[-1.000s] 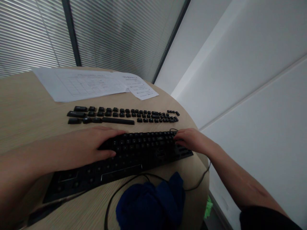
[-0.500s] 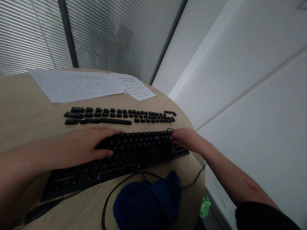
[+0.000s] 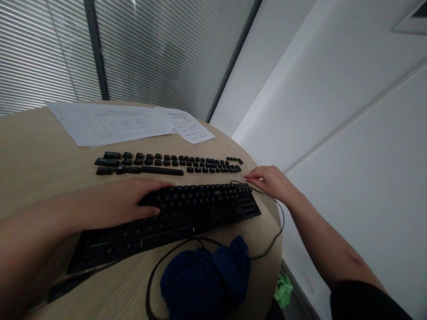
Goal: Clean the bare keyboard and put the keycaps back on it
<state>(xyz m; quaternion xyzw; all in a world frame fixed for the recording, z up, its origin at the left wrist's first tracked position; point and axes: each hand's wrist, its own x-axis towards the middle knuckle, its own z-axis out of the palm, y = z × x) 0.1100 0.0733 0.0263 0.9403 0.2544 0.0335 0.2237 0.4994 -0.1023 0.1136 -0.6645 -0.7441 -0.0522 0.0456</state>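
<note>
A black keyboard (image 3: 187,218) lies slantwise on the table, with keycaps on its far rows and bare switches on its nearer part. My left hand (image 3: 133,202) rests over its left half, index finger stretched along the far edge and thumb spread apart on the keys. Beyond it, loose black keycaps (image 3: 162,170) lie in several rows, a long space bar among them. My right hand (image 3: 267,180) is off the keyboard, near the right end of those rows, with thumb and index fingertips pinched together. Whether a keycap sits between them is too small to tell.
Printed paper sheets (image 3: 123,124) lie at the back of the round wooden table (image 3: 30,146). A crumpled blue cloth (image 3: 203,280) is at the near edge, with the black cable (image 3: 278,235) looping around it. Something bright green (image 3: 283,291) is below, beside the wall (image 3: 350,178).
My right hand has left the keyboard's right end and moved up and to the right, toward the loose keycaps. My left hand stays on the keyboard. The view has shifted slightly.
</note>
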